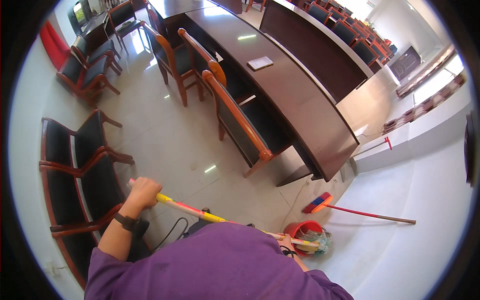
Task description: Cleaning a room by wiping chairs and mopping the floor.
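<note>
A long yellow-and-red striped pole (220, 218) slants across the front of my purple-clothed body. Its upper left end is in my left hand (145, 193), whose fingers are wrapped round it. Lower down on the right, my right hand (286, 242) grips the same pole, partly hidden by my body. The pole's far end lies over a red bucket (295, 228), beside a crumpled pale grey-green bundle (324, 242). Whether that bundle is joined to the pole I cannot tell. A broom (319, 202) with red and blue bristles leans by the wall just beyond the bucket.
A long curved brown table (280, 80) runs ahead with a white, flat rectangular object (260, 63) on it. Wooden chairs with black padding (245, 120) stand along its near side. More chairs (82, 175) line the left wall. A dark cable (172, 232) shows near my left side.
</note>
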`<state>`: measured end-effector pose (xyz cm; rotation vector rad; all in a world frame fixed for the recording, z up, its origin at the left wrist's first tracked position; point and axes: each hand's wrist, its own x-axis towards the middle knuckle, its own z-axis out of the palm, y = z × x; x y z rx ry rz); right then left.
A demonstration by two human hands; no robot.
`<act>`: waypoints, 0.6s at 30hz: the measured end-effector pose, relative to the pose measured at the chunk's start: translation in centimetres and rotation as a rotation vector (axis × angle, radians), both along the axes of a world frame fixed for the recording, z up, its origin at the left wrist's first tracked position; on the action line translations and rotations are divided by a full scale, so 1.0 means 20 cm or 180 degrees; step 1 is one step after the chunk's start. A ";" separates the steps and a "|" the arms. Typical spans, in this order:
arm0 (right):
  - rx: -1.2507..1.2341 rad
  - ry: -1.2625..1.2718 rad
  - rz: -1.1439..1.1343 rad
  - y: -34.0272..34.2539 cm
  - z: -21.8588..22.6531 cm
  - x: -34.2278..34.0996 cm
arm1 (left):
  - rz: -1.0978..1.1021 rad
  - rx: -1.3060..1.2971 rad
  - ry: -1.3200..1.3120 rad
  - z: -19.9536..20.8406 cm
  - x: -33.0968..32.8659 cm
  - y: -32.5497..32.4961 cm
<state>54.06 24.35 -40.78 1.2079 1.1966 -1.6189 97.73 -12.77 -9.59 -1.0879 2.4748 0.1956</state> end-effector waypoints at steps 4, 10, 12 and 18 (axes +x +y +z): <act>-0.0081 -0.0052 0.0110 -0.01 0.04 0.04 | 0.0047 0.0092 0.0028 -0.04 0.05 -0.06; -0.0071 0.0172 0.0026 -0.04 0.09 0.10 | 0.0003 0.0140 -0.0012 -0.08 0.06 -0.11; -0.0140 0.0040 -0.0215 -0.04 0.10 0.11 | -0.0076 0.0056 -0.0151 -0.11 0.08 -0.09; -0.0278 0.0989 0.0736 0.08 -0.01 0.11 | -0.0122 0.0028 -0.0230 0.10 -0.06 0.04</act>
